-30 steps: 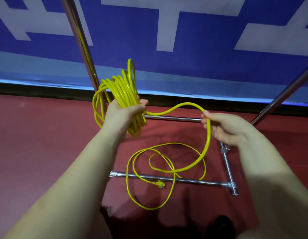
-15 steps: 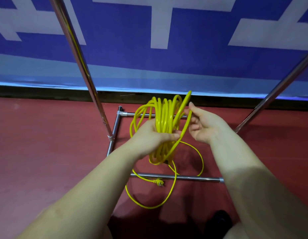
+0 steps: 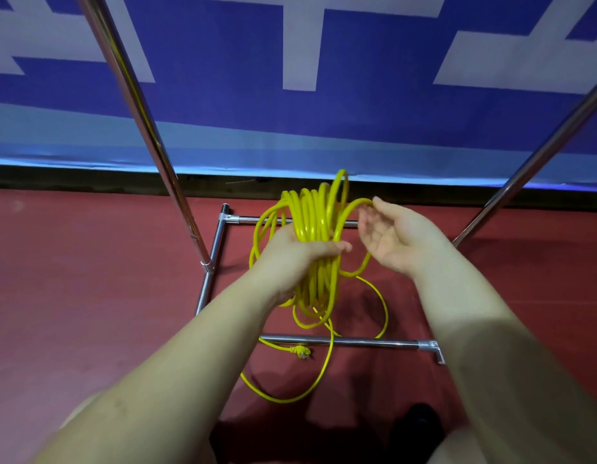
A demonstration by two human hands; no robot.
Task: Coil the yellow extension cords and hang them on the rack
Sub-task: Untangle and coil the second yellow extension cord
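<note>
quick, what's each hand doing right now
Left hand: closed grip around the coiled yellow cord.
Right hand: open, fingertips touching the newest loop, not gripping it.

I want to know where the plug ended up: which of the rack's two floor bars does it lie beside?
The plug lies beside the near floor bar, closest to the person; the far floor bar runs by the wall.

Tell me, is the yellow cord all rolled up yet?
Not yet. Most of it is looped into a coil gripped by the left hand. The right hand is open, guiding a new loop on. A tail with the plug lies on the red floor. Nothing hangs on the rack.
</note>
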